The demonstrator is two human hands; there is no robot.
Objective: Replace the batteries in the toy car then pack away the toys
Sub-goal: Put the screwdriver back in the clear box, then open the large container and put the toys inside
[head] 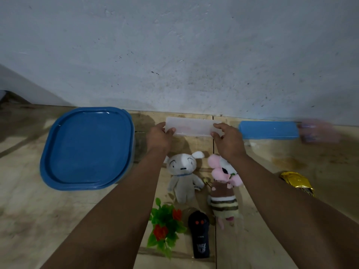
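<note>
A translucent box (pixel 192 128) lies with its long axis left to right, pinched at its ends between the left hand (pixel 159 135) and right hand (pixel 227 139), near the wall. Below the wrists lie two plush toys (pixel 182 175), a black remote (pixel 200 234) and plastic flowers (pixel 165 226); a blue lid (pixel 269 129) sits right of the right hand

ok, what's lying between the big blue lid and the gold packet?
In the head view, between the blue lid and the gold packet lie two soft toys: a white plush dog and a pink-eared striped plush, with both forearms crossing above.
</note>
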